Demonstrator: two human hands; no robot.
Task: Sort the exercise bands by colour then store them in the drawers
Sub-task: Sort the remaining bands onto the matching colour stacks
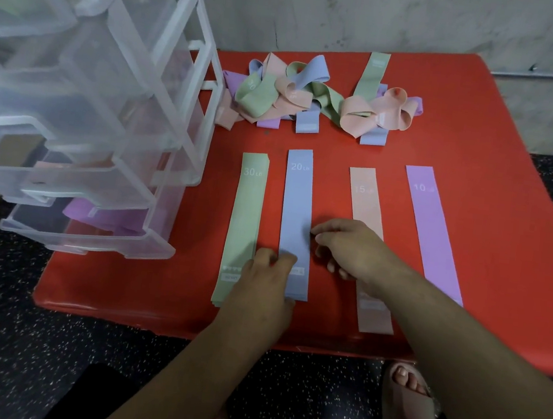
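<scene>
My left grip [265,284] is curled onto the near left edge of the blue stack [297,211], thumb and fingers pinching it. My right grip [353,249] sits at the same stack's right edge with bent fingers touching the fabric. I cannot tell whether it pinches the edge or only steadies it.

The blue stack lies flat on the red desk [155,292] as one of four straight rows. The green stack [244,223] is just to its left. The pink stack [367,206] is to its right and partly under my right forearm, and the purple band [431,227] is furthest right. The green and blue rows show several layered edges, so each colour has its place and the sorting looks well started. I judge I am squaring up the blue row.

To my left, the clear drawer unit [110,87] has its bottom drawer [92,240] pulled open. Some purple bands [105,217] already lie inside, so storing seems to have begun for that colour at least. The upper drawers are too hazy to read.

Further back, a tangled heap [291,97] of green, pink, blue and purple bands is not yet sorted. One green strip [373,75] reaches toward the far edge. By my reckoning that heap still has to be sorted onto the rows, and all four rows still have to go into drawers.
</scene>
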